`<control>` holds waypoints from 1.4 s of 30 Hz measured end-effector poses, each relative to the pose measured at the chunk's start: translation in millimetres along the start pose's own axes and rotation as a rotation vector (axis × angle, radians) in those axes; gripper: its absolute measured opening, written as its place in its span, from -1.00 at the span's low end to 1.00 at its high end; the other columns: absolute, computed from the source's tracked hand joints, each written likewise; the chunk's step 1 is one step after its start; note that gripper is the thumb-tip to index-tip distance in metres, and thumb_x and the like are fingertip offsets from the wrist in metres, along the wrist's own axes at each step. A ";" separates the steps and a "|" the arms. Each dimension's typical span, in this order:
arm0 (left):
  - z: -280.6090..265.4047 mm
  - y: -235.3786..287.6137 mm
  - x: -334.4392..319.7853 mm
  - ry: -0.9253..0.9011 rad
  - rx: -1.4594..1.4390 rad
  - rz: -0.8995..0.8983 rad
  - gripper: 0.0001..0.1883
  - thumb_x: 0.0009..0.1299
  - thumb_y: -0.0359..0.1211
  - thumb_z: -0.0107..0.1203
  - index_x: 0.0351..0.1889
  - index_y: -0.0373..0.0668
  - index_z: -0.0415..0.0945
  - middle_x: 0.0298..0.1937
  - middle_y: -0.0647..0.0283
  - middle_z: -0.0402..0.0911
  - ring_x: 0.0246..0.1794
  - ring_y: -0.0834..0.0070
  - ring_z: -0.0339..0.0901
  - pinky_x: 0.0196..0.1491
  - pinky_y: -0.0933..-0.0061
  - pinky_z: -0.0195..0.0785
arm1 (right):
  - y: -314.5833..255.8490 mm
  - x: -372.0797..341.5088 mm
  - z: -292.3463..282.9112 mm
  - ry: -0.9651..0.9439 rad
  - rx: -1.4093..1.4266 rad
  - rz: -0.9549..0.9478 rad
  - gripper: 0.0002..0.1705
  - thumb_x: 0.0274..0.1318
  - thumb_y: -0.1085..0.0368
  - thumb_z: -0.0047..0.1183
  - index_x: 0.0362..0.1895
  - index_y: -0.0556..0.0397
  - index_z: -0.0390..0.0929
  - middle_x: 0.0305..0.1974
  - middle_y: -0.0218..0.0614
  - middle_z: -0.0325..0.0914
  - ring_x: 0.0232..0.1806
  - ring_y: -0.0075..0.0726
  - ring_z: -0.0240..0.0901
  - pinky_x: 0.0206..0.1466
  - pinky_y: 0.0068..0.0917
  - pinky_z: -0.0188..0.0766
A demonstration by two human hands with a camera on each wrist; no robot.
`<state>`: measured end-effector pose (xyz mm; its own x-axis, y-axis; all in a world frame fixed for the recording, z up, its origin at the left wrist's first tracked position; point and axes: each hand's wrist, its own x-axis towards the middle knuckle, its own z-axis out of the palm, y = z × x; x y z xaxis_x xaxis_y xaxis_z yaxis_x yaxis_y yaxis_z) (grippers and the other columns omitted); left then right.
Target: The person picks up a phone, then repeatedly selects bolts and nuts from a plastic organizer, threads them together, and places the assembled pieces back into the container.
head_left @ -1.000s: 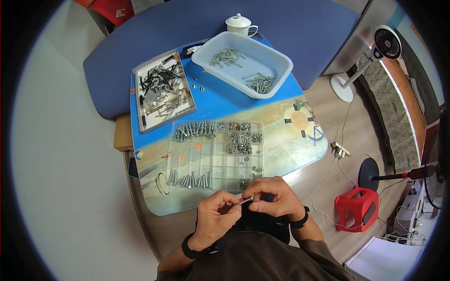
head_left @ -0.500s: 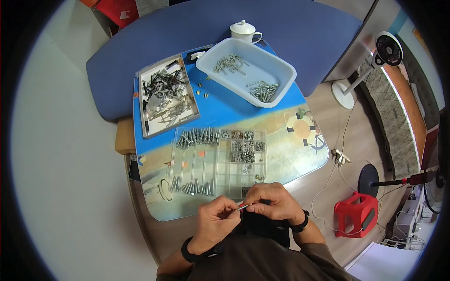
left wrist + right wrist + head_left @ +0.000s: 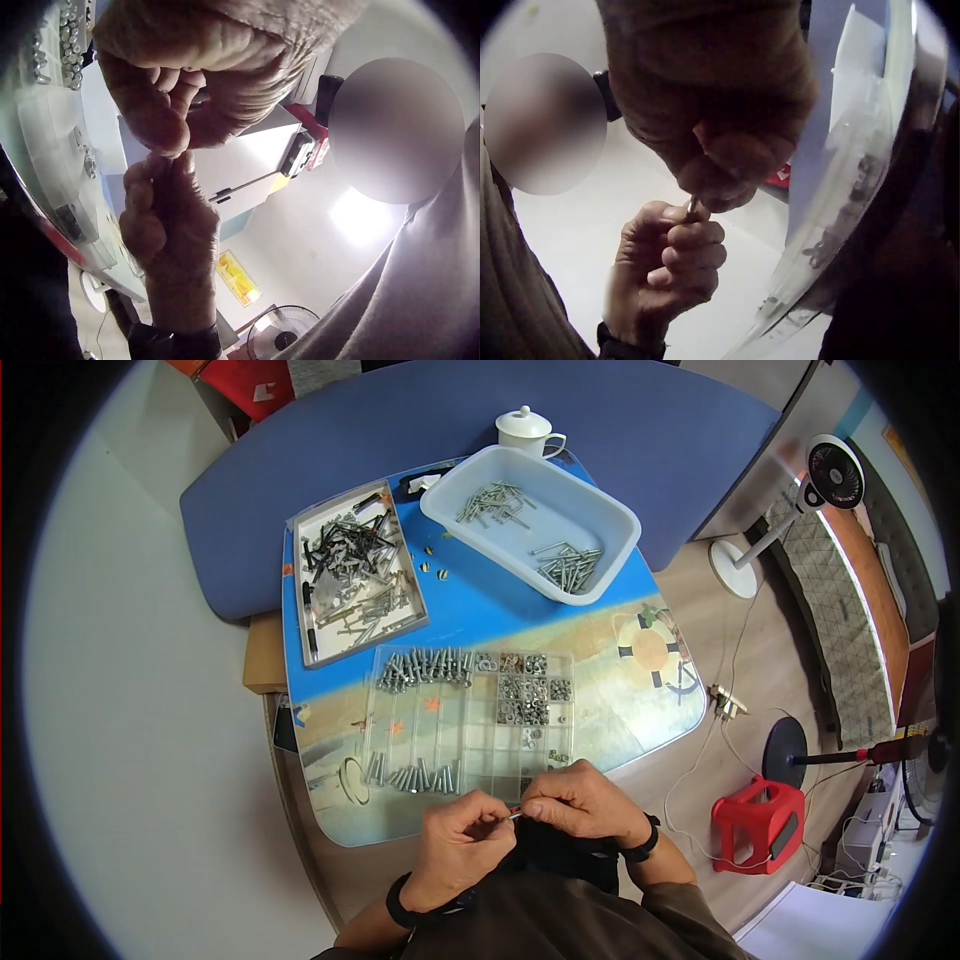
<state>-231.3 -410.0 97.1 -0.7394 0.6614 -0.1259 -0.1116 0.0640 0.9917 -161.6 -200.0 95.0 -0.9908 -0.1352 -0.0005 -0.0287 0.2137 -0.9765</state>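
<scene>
Both hands meet in front of the chest, just off the table's near edge. Between their fingertips is a short, thin silver bolt [image 3: 692, 206], mostly covered by fingers in the head view. My left hand [image 3: 465, 847] pinches one end between thumb and forefinger, its other fingers curled. The thumb and fingertips of my right hand [image 3: 582, 807] grip the other end from the right. Close beyond the hands lies a clear compartment box [image 3: 480, 750], with long bolts [image 3: 428, 668] in its left half and small nuts and washers [image 3: 522, 700] in its right.
A white basin [image 3: 535, 510] with two piles of screws stands at the back of the printed table. Left of it, a shallow tray [image 3: 420, 615] holds mixed black and silver hardware. A lidded white cup [image 3: 523, 428] stands behind. A red stool [image 3: 745, 830] is on the floor right.
The right fingers have closed in over the bolt's end, which showed more earlier, and the hands are closer together. The head view has shifted, so the table sits lower in it.
</scene>
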 end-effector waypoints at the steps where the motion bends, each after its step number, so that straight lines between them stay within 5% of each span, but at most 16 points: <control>1: -0.6 -0.1 1.0 -0.004 0.015 0.000 -0.92 0.30 -0.64 0.21 -0.31 -0.34 0.54 -0.49 0.33 0.60 -0.56 0.78 0.48 -0.55 0.69 0.31 | 0.2 0.8 0.3 0.010 0.009 -0.017 -0.78 0.30 0.21 0.22 -0.26 0.13 0.65 -0.43 -0.21 0.61 -0.43 -0.18 0.57 -0.35 -0.34 0.42; 9: -9.4 9.5 15.1 -0.050 -0.174 -0.234 -0.95 0.33 -0.60 0.18 -0.32 -0.29 0.55 -0.50 0.40 0.58 -0.58 0.81 0.44 -0.55 0.71 0.25 | -4.4 9.3 -11.2 0.055 -0.087 -0.184 -0.86 0.15 0.32 0.34 -0.29 0.08 0.65 -0.34 -0.24 0.64 -0.35 -0.12 0.63 -0.33 -0.35 0.49; 14: -26.8 8.7 28.3 -0.093 -0.467 -0.443 -0.96 0.32 -0.61 0.17 -0.31 -0.35 0.55 -0.50 0.17 0.63 -0.64 0.62 0.51 -0.61 0.63 0.33 | -18.3 14.7 -29.7 0.082 -0.224 -0.288 -0.89 0.12 0.39 0.33 -0.30 0.05 0.64 -0.34 -0.25 0.65 -0.34 -0.11 0.66 -0.37 -0.36 0.54; 20: -37.5 8.8 30.8 0.047 -0.397 -0.307 -0.93 0.31 -0.65 0.14 -0.29 -0.36 0.54 -0.48 0.16 0.63 -0.57 0.59 0.55 -0.59 0.60 0.38 | -15.9 38.9 -59.1 0.271 -0.478 -0.200 -0.81 -0.01 0.49 0.32 -0.26 0.10 0.62 -0.35 -0.20 0.63 -0.37 -0.03 0.63 -0.32 -0.29 0.53; 30: -39.8 1.7 33.7 -0.003 -0.395 -0.315 -0.95 0.36 -0.61 0.15 -0.25 -0.34 0.54 -0.45 0.19 0.64 -0.55 0.61 0.55 -0.48 0.61 0.44 | 10.8 84.9 -79.3 0.265 -0.741 -0.043 -0.80 0.06 0.41 0.26 -0.21 0.15 0.56 -0.32 -0.10 0.56 -0.34 0.17 0.57 -0.29 -0.08 0.52; 42: -47.1 -0.7 31.8 -0.029 -0.458 -0.307 -0.96 0.38 -0.57 0.16 -0.24 -0.33 0.54 -0.45 0.22 0.63 -0.54 0.65 0.54 -0.48 0.64 0.43 | 12.3 89.8 -77.6 0.286 -0.740 -0.020 -0.75 0.03 0.46 0.29 -0.14 0.18 0.64 -0.26 -0.11 0.62 -0.32 0.01 0.66 -0.28 -0.23 0.58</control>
<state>-285.9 -424.2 91.1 -0.6093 0.6845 -0.4003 -0.6012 -0.0698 0.7960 -261.2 -134.5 99.7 -0.9817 0.0868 0.1693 -0.0277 0.8149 -0.5790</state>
